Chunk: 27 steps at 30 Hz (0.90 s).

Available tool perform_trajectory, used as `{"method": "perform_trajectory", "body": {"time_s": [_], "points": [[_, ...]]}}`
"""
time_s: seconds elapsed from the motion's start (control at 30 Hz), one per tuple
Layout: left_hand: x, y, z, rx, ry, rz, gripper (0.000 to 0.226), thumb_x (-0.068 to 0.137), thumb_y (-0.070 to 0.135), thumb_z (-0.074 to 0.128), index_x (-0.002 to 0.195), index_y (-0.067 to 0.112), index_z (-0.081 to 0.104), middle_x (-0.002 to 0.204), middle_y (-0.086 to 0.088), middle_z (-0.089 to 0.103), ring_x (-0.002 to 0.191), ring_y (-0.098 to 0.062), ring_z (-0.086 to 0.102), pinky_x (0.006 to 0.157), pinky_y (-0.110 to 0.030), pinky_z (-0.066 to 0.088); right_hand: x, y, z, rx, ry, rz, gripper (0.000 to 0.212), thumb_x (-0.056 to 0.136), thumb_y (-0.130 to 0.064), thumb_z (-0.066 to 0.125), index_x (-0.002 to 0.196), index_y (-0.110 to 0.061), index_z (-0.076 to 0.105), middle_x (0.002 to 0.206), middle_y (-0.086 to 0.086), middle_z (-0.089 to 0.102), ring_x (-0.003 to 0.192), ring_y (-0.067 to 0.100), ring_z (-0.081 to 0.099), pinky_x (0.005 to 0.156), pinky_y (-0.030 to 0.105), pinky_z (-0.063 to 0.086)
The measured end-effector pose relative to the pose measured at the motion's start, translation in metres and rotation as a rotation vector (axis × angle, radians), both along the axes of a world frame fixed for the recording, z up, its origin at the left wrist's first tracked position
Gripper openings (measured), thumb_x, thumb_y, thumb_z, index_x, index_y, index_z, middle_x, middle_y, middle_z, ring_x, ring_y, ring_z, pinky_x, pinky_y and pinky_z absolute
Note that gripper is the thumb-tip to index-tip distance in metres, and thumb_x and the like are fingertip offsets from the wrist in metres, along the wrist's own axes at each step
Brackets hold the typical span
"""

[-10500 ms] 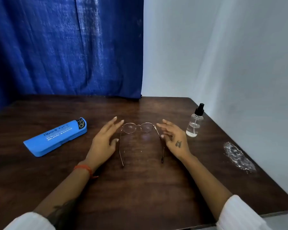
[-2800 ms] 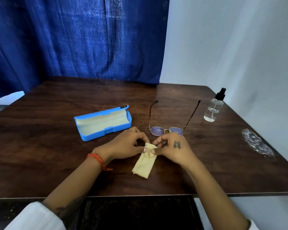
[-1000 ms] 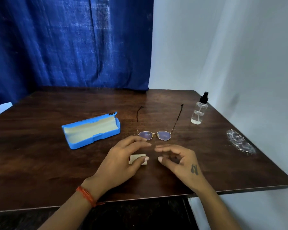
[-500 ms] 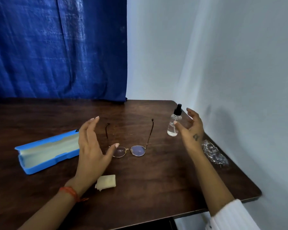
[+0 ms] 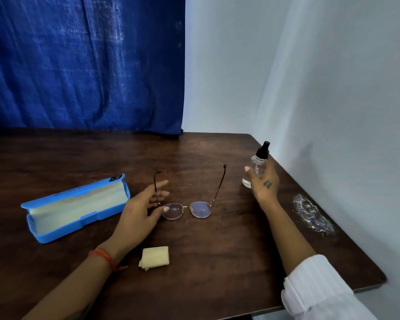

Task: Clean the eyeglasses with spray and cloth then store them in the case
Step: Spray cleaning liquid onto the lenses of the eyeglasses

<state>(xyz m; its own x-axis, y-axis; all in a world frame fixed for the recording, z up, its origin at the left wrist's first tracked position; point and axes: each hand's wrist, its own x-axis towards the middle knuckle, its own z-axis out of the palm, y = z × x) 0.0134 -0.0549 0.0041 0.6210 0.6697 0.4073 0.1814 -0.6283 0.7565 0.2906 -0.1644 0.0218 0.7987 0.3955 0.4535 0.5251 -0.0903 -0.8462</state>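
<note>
Right hand (image 5: pixel 264 181) wrapped round spray bottle (image 5: pixel 255 168), thumb on the near-left side of the clear body, remaining fingers hidden behind it, black nozzle clear above the grip. Cannot tell whether the bottle's base rests on the worktop (image 5: pixel 217 262) or is just lifted. Sits near the far right edge.

Left hand (image 5: pixel 140 211) open, fingers spread and relaxed, holding nothing; thumb tip at or just over the rim of the left lens, fingers around the left temple arm. Touching or merely above, cannot tell.

Eyeglasses (image 5: pixel 189 207) at the worktop's middle, lenses toward the near edge, both temple arms unfolded and pointing to the far edge. Long axis across the two lenses runs left to right. Lies left of and slightly nearer than the bottle, so the spray would likely need to be carried leftward and aimed down at the lenses. Left hand plainly nearer to the frame, well placed to lift or steady it.

Folded cloth (image 5: pixel 154 258) near the front edge, just beside the left wrist, apart from the glasses. Open blue case (image 5: pixel 76 207) toward the left edge, pale lining showing, long axis roughly left to right.
</note>
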Motion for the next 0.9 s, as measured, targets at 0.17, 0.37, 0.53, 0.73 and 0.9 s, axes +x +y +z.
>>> {"method": "perform_trajectory", "body": {"time_s": [0.17,0.37,0.53,0.73,0.9], "points": [[-0.001,0.001,0.002,0.015,0.035,0.108,0.022,0.078,0.003,0.069,0.094,0.017,0.069,0.091,0.011,0.064,0.082,0.002,0.061,0.071,0.001,0.042,-0.032,-0.027,0.028,0.102,0.046,0.018,0.032,0.082,-0.026,0.069,0.1,-0.045,0.049,0.097,-0.003,0.062,0.09,0.016,0.062,0.086,0.036,0.05],[-0.003,-0.003,0.007,-0.058,0.034,0.148,0.015,0.073,0.01,0.074,0.087,0.016,0.071,0.079,0.012,0.065,0.076,0.004,0.059,0.067,0.0,0.042,-0.091,-0.069,0.031,0.361,0.422,0.331,0.026,0.079,-0.013,0.062,0.102,-0.019,0.052,0.079,-0.002,0.061,0.056,0.009,0.062,0.053,0.031,0.056],[-0.002,-0.002,0.011,-0.084,0.051,0.134,0.01,0.072,0.012,0.075,0.079,0.018,0.071,0.077,0.007,0.069,0.073,0.001,0.062,0.066,-0.005,0.045,-0.118,-0.079,0.015,0.366,0.623,0.62,0.052,0.072,-0.015,0.05,0.123,-0.026,0.044,0.072,0.007,0.061,0.052,0.018,0.057,0.044,0.029,0.05],[0.008,0.01,0.033,0.061,-0.028,0.07,0.008,0.075,0.01,0.073,0.078,0.017,0.071,0.072,0.003,0.07,0.07,-0.005,0.064,0.064,-0.008,0.046,-0.134,-0.077,0.024,0.271,0.685,0.87,0.071,0.073,-0.016,0.056,0.13,-0.054,0.039,0.073,0.012,0.06,0.045,0.021,0.055,0.042,0.029,0.05],[0.016,0.014,0.027,0.25,-0.144,0.075,0.011,0.074,0.006,0.074,0.082,0.013,0.072,0.078,0.008,0.065,0.075,0.003,0.06,0.068,-0.005,0.043,-0.149,-0.068,0.03,0.178,0.509,0.74,0.087,0.078,-0.003,0.067,0.128,-0.065,0.032,0.068,0.011,0.064,0.046,0.028,0.06,0.054,0.041,0.056]]}}
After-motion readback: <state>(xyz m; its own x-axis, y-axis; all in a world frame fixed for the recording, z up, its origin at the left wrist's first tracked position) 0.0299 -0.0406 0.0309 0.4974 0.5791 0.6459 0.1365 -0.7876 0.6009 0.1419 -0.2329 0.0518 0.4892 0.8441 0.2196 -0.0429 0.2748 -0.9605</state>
